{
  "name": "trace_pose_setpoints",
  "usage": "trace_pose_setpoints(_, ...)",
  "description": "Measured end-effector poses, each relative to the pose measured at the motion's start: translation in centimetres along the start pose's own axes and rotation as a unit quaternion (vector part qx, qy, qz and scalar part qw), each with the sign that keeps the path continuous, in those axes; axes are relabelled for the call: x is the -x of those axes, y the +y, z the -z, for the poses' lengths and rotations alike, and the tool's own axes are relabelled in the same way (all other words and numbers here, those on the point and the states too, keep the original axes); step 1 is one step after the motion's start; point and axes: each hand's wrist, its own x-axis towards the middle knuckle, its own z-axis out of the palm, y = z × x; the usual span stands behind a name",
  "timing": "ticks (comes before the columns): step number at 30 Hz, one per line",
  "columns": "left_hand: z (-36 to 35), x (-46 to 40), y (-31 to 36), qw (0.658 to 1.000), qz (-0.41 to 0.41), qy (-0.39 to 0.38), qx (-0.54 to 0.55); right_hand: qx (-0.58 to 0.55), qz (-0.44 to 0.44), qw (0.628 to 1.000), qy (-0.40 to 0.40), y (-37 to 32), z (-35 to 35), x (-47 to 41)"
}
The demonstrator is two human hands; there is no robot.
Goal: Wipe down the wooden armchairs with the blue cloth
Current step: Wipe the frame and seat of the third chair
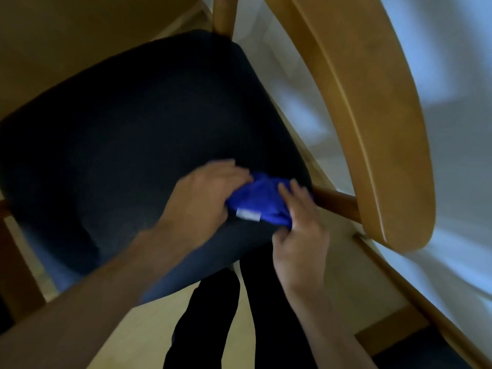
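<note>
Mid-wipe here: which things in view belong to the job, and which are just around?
Job:
crumpled blue cloth
left hand and right hand, both gripping it
curved light wooden armrest
dark padded seat

Just around:
pale floor
person's dark trouser legs

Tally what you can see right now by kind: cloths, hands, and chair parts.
Blue cloth: 1, bunched on the seat's corner
Hands: 2, left hand and right hand, both on the cloth
Dark seat cushion: 1
Wooden armrest: 1
Total: 5
</note>
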Motion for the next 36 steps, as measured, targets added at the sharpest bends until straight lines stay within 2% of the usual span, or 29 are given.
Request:
trace_pose_setpoints(2, 1.5, -3.4, 0.3, 0.999, -0.008, 0.047, 0.000, 0.004, 0.029, 0.998, 0.059, -0.9, 0.2, -2.7)
trace_pose_setpoints(4, 2.5, -7.5, 0.3, 0.996, -0.019, 0.082, -0.019, 0.031, 0.046, 0.995, 0.082, -1.3, -0.2, -6.0)
trace_pose_setpoints(7, 2.0, -10.7, -0.1, 0.995, -0.021, 0.075, -0.061, 0.087, 0.030, 0.995, 0.024, -1.5, -1.2, -9.4)
trace_pose_setpoints(9, 0.7, -9.3, -0.6, 0.996, -0.034, 0.056, -0.068, 0.112, 0.005, 0.993, -0.021, -0.6, -2.0, -7.8)
trace_pose_setpoints(13, -2.0, -2.3, -0.8, 0.996, -0.073, 0.007, -0.041, 0.056, -0.050, 0.994, -0.076, 1.0, -1.4, -0.4)
trace_pose_setpoints(16, -3.1, 0.7, -0.4, 0.997, -0.067, -0.009, -0.042, 0.033, -0.074, 0.991, -0.110, 1.3, -0.3, 1.3)
trace_pose_setpoints(19, -1.7, -0.6, -0.4, 0.998, -0.061, 0.009, -0.034, -0.004, -0.045, 0.998, -0.054, 0.0, 0.9, -0.3)
trace_pose_setpoints(22, 1.1, -4.5, -0.7, 0.994, -0.043, 0.095, -0.034, -0.025, 0.017, 0.999, 0.038, -2.3, 0.7, -4.6)
trace_pose_setpoints(25, 3.2, -8.6, -1.5, 0.986, -0.036, 0.142, -0.078, -0.026, 0.047, 0.998, 0.041, -4.0, -1.0, -10.7)
trace_pose_setpoints(27, 3.5, -9.6, -2.6, 0.988, -0.031, 0.118, -0.099, -0.040, 0.042, 0.998, 0.017, -4.1, -2.4, -12.8)
trace_pose_setpoints(29, 2.7, -8.3, -3.5, 0.991, -0.021, 0.081, -0.107, 0.017, 0.058, 0.998, -0.020, -3.1, -3.0, -11.9)
trace_pose_setpoints(33, -0.8, -0.6, -1.9, 0.997, -0.025, 0.060, -0.049, 0.052, 0.043, 0.996, -0.063, 0.1, -2.1, -4.0)
trace_pose_setpoints(36, -2.7, 4.2, -0.6, 0.999, -0.031, 0.009, -0.039, 0.051, 0.019, 0.989, -0.134, 1.5, -0.9, 0.8)
